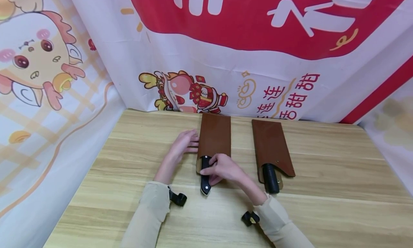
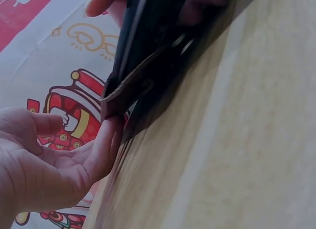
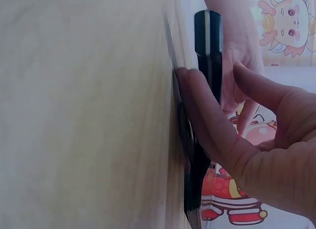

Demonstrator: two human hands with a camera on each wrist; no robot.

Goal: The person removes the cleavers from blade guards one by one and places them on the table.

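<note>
While my left hand (image 1: 184, 144) lies along the left edge of a brown leather sheath (image 1: 215, 135), its fingers loosely stretched and the fingertips (image 2: 106, 145) meeting the leather near the mouth, my right hand (image 1: 226, 169) is round the black knife handle (image 1: 204, 181) without clenching it. Seen from the right wrist, my fingers (image 3: 205, 105) pass across the handle, fairly straight, and my thumb (image 3: 256, 83) stands off it, so I would call that hand relaxed at the handle rather than gripping. The knife sits in the sheath, blade hidden, its riveted handle sticking out of the mouth towards me; both lie flat on the wood-grain table (image 1: 322, 212), in front of the printed cloth (image 1: 274, 40). Well apart to the right lies a second leather sheath (image 1: 269, 140), with a dark, rounded handle (image 1: 271, 178) poking out of it. I judge the step in hand to be working the knife at the sheath's mouth, though whether it is going in or coming out I cannot tell. Either way, the next move calls for my left fingers to steady the leather and my right thumb to close down, keeping the handle in line with the sheath.
</note>
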